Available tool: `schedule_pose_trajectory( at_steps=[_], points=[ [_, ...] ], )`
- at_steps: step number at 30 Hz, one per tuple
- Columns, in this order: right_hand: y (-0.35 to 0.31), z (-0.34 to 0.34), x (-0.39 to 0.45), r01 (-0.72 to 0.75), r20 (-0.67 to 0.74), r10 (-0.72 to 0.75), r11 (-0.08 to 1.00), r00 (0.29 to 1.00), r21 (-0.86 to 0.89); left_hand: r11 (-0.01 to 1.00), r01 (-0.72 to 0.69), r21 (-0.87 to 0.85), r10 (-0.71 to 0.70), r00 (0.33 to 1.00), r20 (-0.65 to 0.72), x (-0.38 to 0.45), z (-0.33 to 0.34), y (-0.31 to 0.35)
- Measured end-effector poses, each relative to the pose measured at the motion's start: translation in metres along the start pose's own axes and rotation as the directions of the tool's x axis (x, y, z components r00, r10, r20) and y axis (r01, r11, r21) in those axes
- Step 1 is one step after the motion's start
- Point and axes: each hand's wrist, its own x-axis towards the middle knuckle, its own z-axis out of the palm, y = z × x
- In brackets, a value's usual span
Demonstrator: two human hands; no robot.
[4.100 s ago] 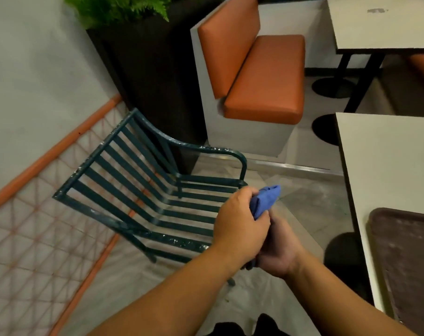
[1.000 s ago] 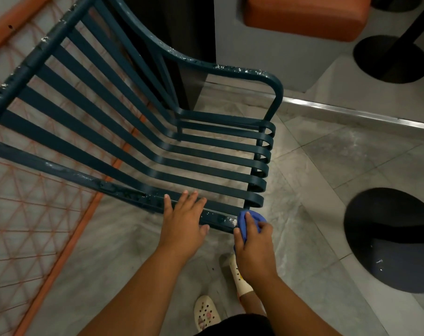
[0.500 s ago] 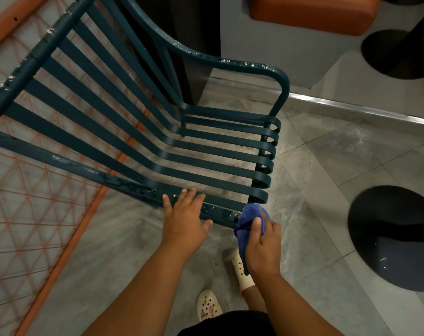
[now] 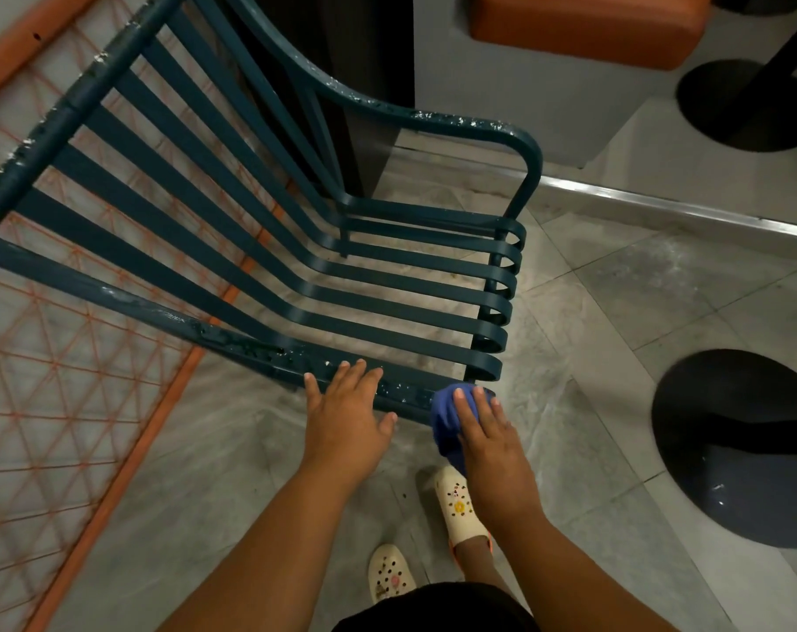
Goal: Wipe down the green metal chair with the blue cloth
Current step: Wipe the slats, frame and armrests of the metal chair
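The green metal chair (image 4: pixel 268 266) with slatted seat and back fills the upper left of the head view, its near armrest rail flecked with chipped paint. My left hand (image 4: pixel 346 417) lies flat on that near rail, fingers spread, holding nothing. My right hand (image 4: pixel 487 431) presses the blue cloth (image 4: pixel 446 417) against the front end of the same rail, beside the curled slat tips. Part of the cloth hangs below the rail under my palm.
An orange mesh panel (image 4: pixel 54 394) leans along the wall left of the chair. An orange padded bench (image 4: pixel 588 29) stands at the top right. Two black round table bases (image 4: pixel 743 449) (image 4: pixel 747 107) sit on the tiled floor. My feet in cream clogs (image 4: pixel 460 504) stand just behind the chair.
My right hand has flattened over the cloth on the rail end instead of pinching it. The left hand stays on the rail. Four seconds ago both hands held the cloth away from the chair.
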Motion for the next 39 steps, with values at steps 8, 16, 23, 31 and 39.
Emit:
schedule_pose_trajectory(
  at_steps=[8, 16, 23, 31, 39],
  points=[
    [0.000, 0.004, 0.000, -0.148, -0.032, 0.153, 0.981, 0.988, 0.124, 0.999, -0.019, -0.027, 0.019, 1.000, 0.014, 0.003, -0.001, -0.002],
    [-0.032, 0.011, 0.019, -0.048, -0.172, 0.059, 0.997, 0.983, 0.065, 0.999, 0.001, -0.035, -0.001, 1.000, -0.015, 0.006, 0.002, -0.004],
    [-0.052, 0.016, 0.027, 0.242, -0.206, -0.262, 0.963, 0.943, -0.116, 1.000, -0.002, -0.001, 0.002, 0.998, -0.059, 0.009, 0.004, -0.006],
    [-0.009, 0.016, 0.015, 0.193, -0.263, -0.177, 0.980, 0.948, 0.038, 1.000, 0.021, -0.023, -0.022, 0.998, -0.054, 0.008, 0.002, -0.007],
    [-0.001, 0.007, 0.012, 0.034, -0.184, 0.004, 0.979, 0.983, 0.200, 0.997, 0.036, -0.067, -0.038, 0.999, -0.025, 0.005, -0.002, -0.010]
  ],
)
